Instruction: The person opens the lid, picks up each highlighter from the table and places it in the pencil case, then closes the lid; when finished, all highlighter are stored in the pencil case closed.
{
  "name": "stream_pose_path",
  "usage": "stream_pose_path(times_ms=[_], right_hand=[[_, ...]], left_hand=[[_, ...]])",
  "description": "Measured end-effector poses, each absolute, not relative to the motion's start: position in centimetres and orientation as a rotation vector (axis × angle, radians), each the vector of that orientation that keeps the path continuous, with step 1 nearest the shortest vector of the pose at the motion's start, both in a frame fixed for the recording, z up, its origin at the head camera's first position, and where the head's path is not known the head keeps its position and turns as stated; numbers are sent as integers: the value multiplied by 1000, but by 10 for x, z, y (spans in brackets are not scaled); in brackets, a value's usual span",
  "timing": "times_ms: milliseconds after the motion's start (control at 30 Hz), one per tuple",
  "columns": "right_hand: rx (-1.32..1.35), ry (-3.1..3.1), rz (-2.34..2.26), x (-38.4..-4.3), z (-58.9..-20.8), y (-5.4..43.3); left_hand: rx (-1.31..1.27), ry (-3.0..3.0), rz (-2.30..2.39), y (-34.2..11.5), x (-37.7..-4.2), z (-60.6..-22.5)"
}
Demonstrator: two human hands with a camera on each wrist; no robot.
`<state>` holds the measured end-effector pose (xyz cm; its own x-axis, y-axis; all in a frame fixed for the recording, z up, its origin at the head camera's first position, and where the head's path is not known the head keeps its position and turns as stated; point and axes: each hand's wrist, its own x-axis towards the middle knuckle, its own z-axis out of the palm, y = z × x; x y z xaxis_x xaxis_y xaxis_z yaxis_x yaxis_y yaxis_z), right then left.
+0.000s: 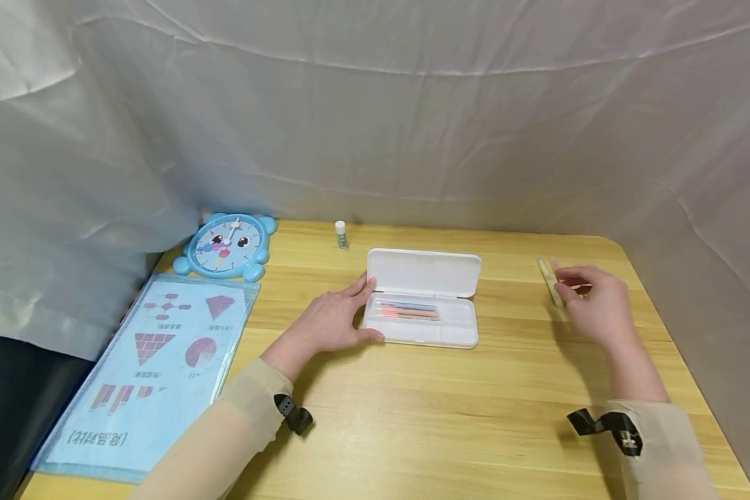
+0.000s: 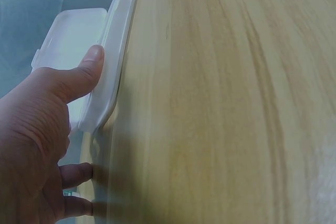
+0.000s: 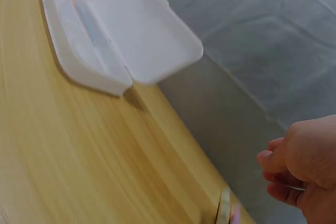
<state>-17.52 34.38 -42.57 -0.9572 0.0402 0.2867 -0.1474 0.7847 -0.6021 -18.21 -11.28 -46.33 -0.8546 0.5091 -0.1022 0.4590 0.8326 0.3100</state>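
Note:
A white pencil case [image 1: 421, 333] lies with its lid [image 1: 423, 272] raised, holding several slim pens or pencils [image 1: 409, 312]. My left hand [image 1: 331, 321] grips the case's left end, thumb at the front corner and index finger by the lid's lower left edge. In the left wrist view the thumb [image 2: 89, 72] presses against the case's side. Over at the right, my right hand [image 1: 596, 302] is beside a yellow pen [image 1: 548, 281], its fingers bent. The right wrist view has the yellow pen [image 3: 223, 208] and a pink one [image 3: 235, 214] lying below those fingers, apart from them.
A small white-capped bottle or stick [image 1: 341, 236] stands behind the case. At the left are a blue bear-faced toy clock [image 1: 228, 244] and a blue folder [image 1: 156, 361] with printed charts. Grey cloth [image 1: 412, 139] walls in the wooden table [image 1: 437, 417].

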Motion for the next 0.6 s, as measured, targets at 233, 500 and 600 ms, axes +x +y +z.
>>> stream_pose_path(times_ms=[233, 500, 600], right_hand=[[56, -2784, 896, -185, -440, 360], [58, -2864, 805, -192, -457, 360], [64, -2894, 774, -192, -461, 356]], left_hand=[[747, 2828, 434, -113, -182, -462], [761, 2828, 426, -113, -183, -463], [763, 2828, 422, -113, -182, -463]])
